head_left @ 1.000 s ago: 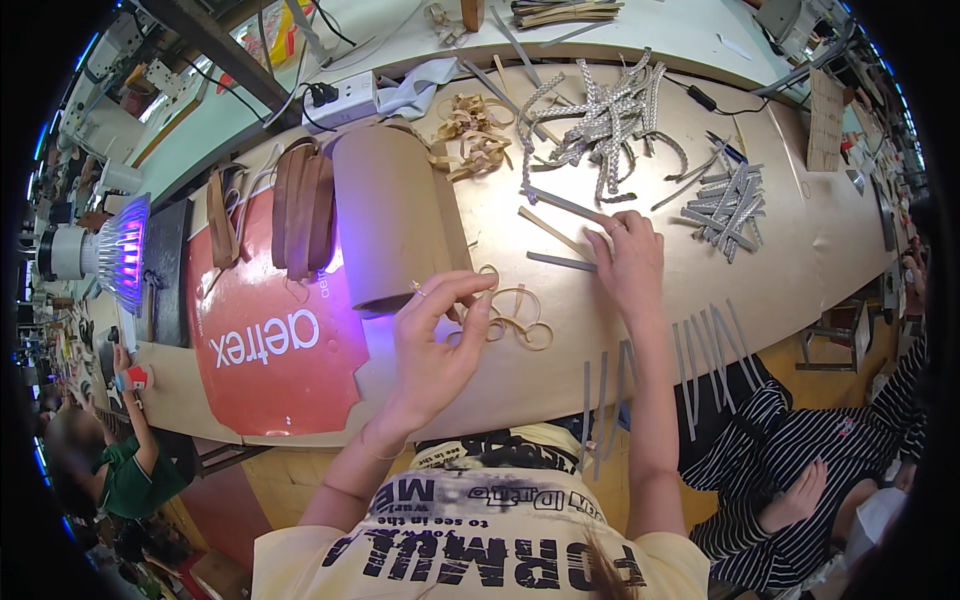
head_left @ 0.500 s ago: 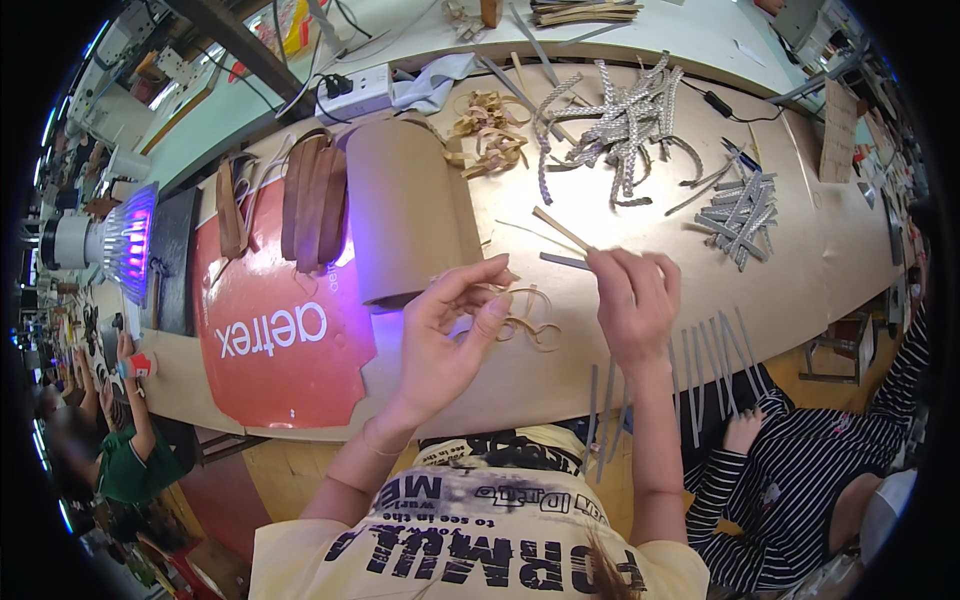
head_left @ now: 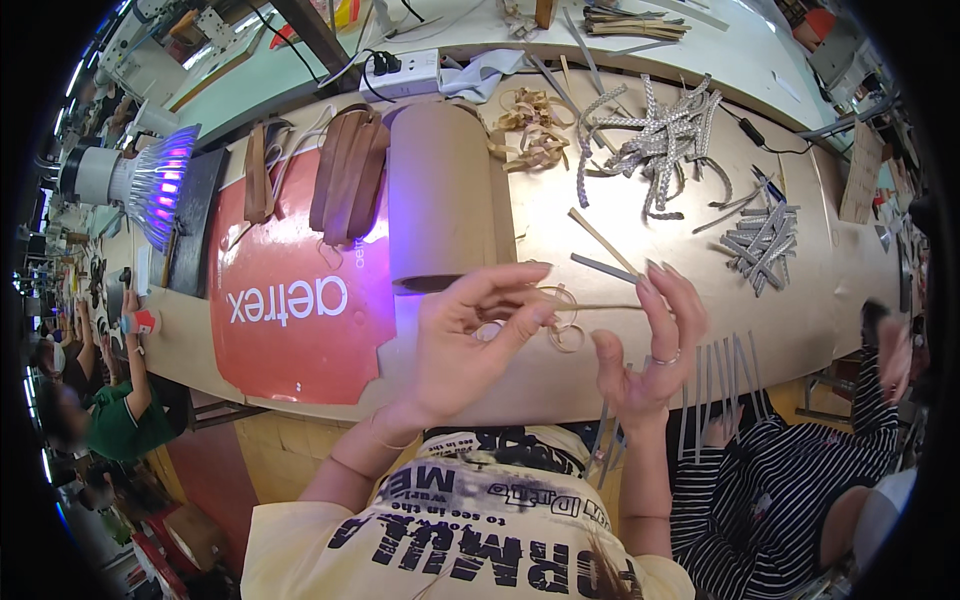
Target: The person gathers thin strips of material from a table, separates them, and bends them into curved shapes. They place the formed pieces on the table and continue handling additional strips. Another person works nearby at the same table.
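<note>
Here, at the frame's lower centre, both hands pinch one thin tan strip (head_left: 590,307) above the desk (head_left: 560,215): left hand (head_left: 470,340) fingers closed on one end, right hand (head_left: 650,345) on the other. Beyond, a cardboard tube (head_left: 440,195) lies beside braided strips (head_left: 655,140).

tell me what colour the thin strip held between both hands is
Pale tan, seen in the head view: thin strip.

left hand (head_left: 470,345) & right hand (head_left: 655,350) pinch thin tan strip (head_left: 595,307) btwn them, above workbench (head_left: 560,215).
</note>
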Demonstrator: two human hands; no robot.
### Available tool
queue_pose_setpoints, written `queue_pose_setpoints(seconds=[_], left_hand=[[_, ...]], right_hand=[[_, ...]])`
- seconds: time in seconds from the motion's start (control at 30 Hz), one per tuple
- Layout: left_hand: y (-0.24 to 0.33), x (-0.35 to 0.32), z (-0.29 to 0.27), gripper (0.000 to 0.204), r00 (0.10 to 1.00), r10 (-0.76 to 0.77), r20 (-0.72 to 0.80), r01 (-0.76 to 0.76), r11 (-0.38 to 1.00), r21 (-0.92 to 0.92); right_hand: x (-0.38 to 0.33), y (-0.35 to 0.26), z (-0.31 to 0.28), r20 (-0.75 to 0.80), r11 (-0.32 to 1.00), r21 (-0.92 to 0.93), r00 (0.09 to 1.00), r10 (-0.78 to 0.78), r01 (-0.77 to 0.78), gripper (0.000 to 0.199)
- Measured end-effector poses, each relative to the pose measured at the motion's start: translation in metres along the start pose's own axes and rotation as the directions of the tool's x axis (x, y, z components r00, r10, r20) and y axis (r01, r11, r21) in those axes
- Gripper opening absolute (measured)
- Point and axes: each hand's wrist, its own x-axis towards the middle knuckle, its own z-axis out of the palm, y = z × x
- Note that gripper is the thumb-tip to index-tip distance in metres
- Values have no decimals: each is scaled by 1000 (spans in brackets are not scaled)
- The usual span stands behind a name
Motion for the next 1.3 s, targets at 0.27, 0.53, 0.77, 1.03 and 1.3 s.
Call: queue_pose_setpoints(seconds=[0.27, 0.53, 0.77, 1.03, 1.3], left_hand=[[11, 0, -3, 28, 995, -41, 95, 48, 996, -75], [12, -3, -10, 13, 989, -50, 142, 53, 998, -16], [10, 4, -7, 14, 959, 261, 108, -283, 903, 324], [0, 5, 7, 16, 856, 491, 164, -493, 676, 548], [-4, 5, 13, 18, 831, 509, 225, -533, 610, 586]], right_hand=[[3, -27, -6, 343, 734, 439, 852, 396, -518, 4], [0, -24, -4, 359, 785, 392, 865, 350, -480, 2], [11, -35, 3, 36, 941, 128, 950, 310, -312, 13], [8, -51, -10, 282, 839, 281, 876, 392, -466, 9], [11, -50, -16, 350, 889, 168, 869, 351, -426, 8]])
